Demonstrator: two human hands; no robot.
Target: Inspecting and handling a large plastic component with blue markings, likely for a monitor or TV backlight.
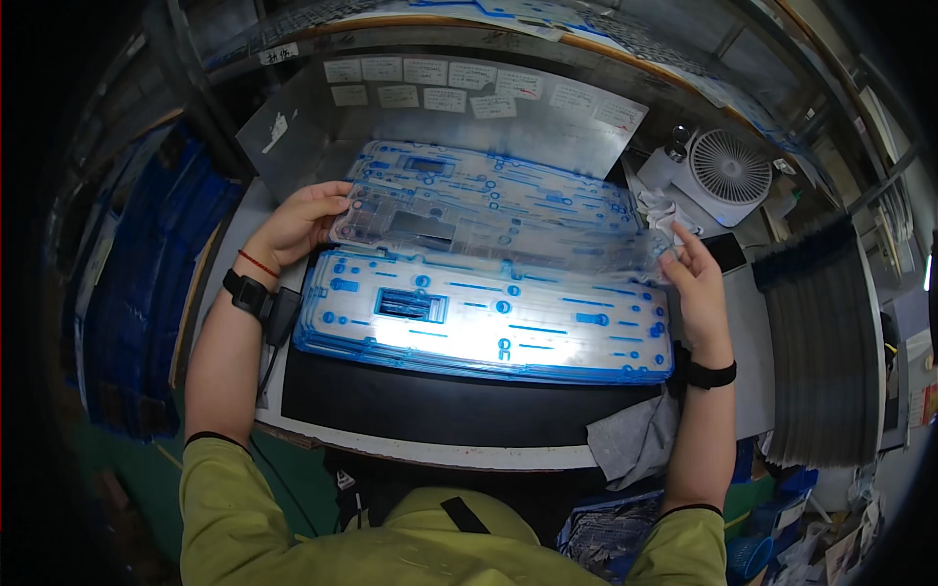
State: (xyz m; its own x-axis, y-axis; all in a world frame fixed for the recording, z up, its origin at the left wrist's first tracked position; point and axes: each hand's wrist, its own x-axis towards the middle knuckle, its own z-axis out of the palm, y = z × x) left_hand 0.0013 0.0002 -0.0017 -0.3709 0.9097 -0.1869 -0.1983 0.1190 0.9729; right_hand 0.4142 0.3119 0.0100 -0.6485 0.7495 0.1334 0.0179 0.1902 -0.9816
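My left hand (pixel 305 221) pinches the left end of a thin see-through plastic sheet (pixel 469 234), which has cutouts and printed lines. At the sheet's right end, my right hand (pixel 696 285) grips the edge between thumb and fingers. The sheet looks slightly blurred. It hangs above the far edge of a near stack of flat silvery panels (pixel 547 337) with blue rims and blue-edged slots and holes. Behind it lies another blue-marked panel or stack (pixel 459 161), partly covered by the sheet.
A black mat (pixel 420 400) lies under the near stack. A grey cloth (pixel 635 441) hangs over the front edge at right. Farther back stand a fan (pixel 728 168) and crumpled white material (pixel 657 207). A metal board (pixel 547 127) with paper labels rises behind. Upright panels flank both sides.
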